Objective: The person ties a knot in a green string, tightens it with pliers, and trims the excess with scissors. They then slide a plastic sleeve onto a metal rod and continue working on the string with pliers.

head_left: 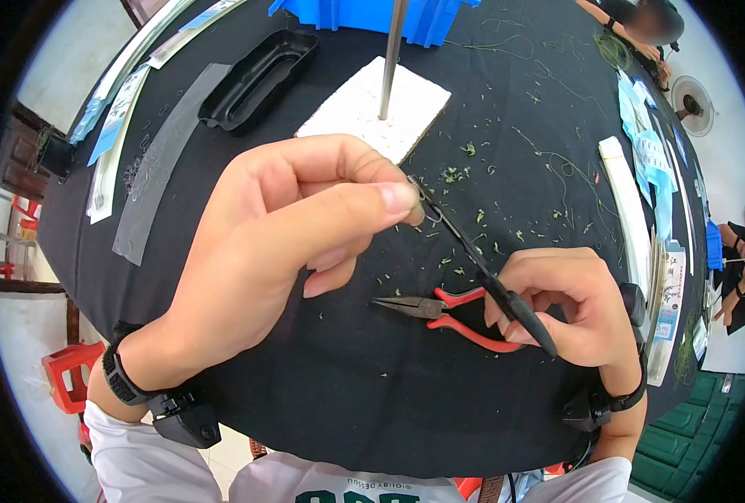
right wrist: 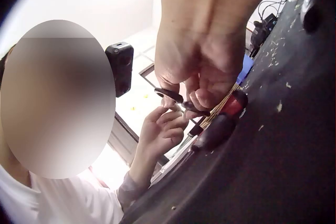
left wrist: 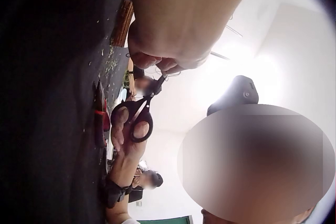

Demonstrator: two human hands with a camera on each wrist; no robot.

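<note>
Black-handled scissors (head_left: 519, 312) are held by my right hand (head_left: 569, 306), its fingers and thumb in the handle loops, as the left wrist view also shows on the scissors (left wrist: 140, 109). Their blades point up and left to my left hand (head_left: 280, 226), whose thumb and index finger pinch something small and thin at the blade tips; fine loops of it show in the left wrist view, too small to identify. Red-handled pliers (head_left: 427, 308) lie on the black cloth below, partly behind the right hand.
A white board (head_left: 423, 96) with an upright metal rod (head_left: 392, 63) stands behind the hands, near a blue crate (head_left: 372, 18). A black tray (head_left: 259, 77) and clear strip (head_left: 167, 168) lie left. Green scraps and thin strands dot the cloth; packets (head_left: 628, 210) lie right.
</note>
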